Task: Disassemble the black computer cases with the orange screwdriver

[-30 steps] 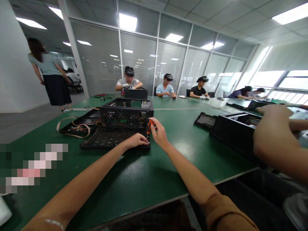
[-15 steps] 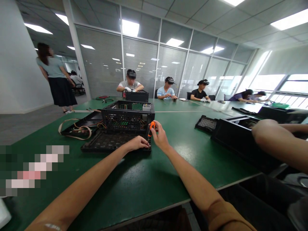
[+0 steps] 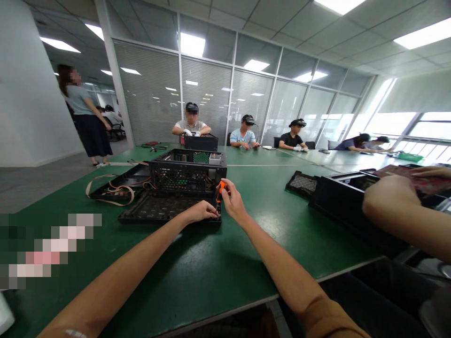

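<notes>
My right hand (image 3: 232, 202) grips an orange-handled screwdriver (image 3: 220, 189), held upright with its tip down at the near right corner of a flat black perforated panel (image 3: 158, 209). My left hand (image 3: 200, 211) rests on that same corner, fingers pinched beside the screwdriver tip. Just behind the panel stands an open black computer case (image 3: 188, 171) with circuit boards and wires inside.
Everything lies on a large green table (image 3: 218, 263). Beige ribbon cables (image 3: 109, 190) trail at the left. A co-worker's arm (image 3: 405, 216) reaches over another black case (image 3: 347, 199) at the right. Several people sit at the far side; one person stands at the left.
My hands and the screwdriver have stayed at the panel corner. The co-worker's arm at the right has drawn back and lowered. The view has shifted slightly.
</notes>
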Action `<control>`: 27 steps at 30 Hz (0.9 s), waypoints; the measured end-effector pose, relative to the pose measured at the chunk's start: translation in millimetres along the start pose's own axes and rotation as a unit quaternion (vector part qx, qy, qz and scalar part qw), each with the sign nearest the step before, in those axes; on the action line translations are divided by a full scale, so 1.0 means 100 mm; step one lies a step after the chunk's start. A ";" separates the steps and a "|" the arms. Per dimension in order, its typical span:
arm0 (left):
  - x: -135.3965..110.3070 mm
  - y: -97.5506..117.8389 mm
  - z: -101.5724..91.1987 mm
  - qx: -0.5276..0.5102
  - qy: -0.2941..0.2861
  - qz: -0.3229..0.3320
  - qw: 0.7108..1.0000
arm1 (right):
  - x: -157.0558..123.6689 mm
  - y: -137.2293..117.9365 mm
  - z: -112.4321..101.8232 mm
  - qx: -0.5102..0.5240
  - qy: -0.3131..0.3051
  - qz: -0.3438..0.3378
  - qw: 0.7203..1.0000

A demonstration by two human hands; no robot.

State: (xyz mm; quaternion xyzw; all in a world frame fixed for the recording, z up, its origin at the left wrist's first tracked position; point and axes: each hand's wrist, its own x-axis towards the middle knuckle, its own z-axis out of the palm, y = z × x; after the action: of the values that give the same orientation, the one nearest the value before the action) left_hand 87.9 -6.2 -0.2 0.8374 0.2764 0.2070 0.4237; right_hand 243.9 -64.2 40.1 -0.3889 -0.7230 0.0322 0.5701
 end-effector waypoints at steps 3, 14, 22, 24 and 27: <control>0.00 0.00 0.00 0.005 -0.002 0.007 1.000 | 0.01 0.00 0.00 -0.027 0.016 0.012 0.999; -0.01 0.06 0.01 -0.016 -0.008 -0.008 1.000 | 0.02 -0.06 -0.02 -0.030 0.012 -0.036 0.999; -0.01 0.05 -0.01 -0.008 -0.007 -0.007 1.000 | 0.03 -0.04 -0.02 -0.049 0.017 -0.018 0.999; -0.01 0.05 -0.01 -0.002 -0.009 -0.002 1.000 | 0.04 -0.05 -0.03 -0.061 0.027 -0.017 0.998; -0.01 0.05 -0.01 -0.003 -0.005 0.000 1.000 | 0.04 -0.08 -0.05 -0.063 0.033 -0.024 0.997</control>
State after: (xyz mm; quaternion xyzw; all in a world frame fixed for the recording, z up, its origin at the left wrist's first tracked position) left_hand 88.1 -9.0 4.0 0.8373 0.2739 0.2032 0.4274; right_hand 243.3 -69.6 48.8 -0.4074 -0.7132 -0.0399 0.5691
